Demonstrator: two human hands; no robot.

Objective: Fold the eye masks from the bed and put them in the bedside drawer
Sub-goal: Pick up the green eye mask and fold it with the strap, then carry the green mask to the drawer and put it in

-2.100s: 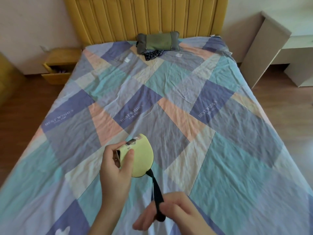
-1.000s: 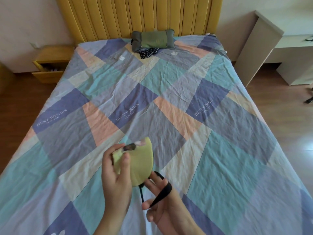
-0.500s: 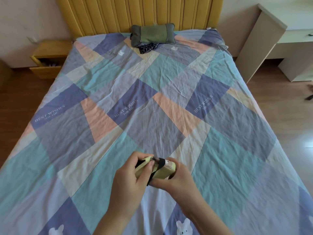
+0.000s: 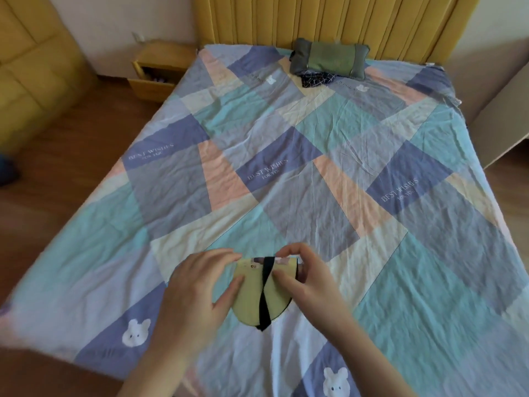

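A pale yellow eye mask (image 4: 249,293), folded in half with its black strap (image 4: 264,290) wrapped around it, is held over the near end of the bed (image 4: 286,173). My left hand (image 4: 197,290) grips its left side. My right hand (image 4: 306,279) pinches its right side and top edge. A dark patterned cloth item (image 4: 316,77) lies near the headboard, partly under a green pillow (image 4: 329,58). The wooden bedside drawer (image 4: 151,81) stands open at the far left of the bed, its contents barely visible.
A yellow padded headboard (image 4: 329,21) backs the bed. A yellow padded seat (image 4: 31,61) stands at the left over wooden floor. A pale cabinet side (image 4: 501,110) rises at the right of the bed.
The strap went from hanging loose in my right hand to wrapped around the folded mask. Both hands now hold the mask lower and flatter, and my view has swung left.
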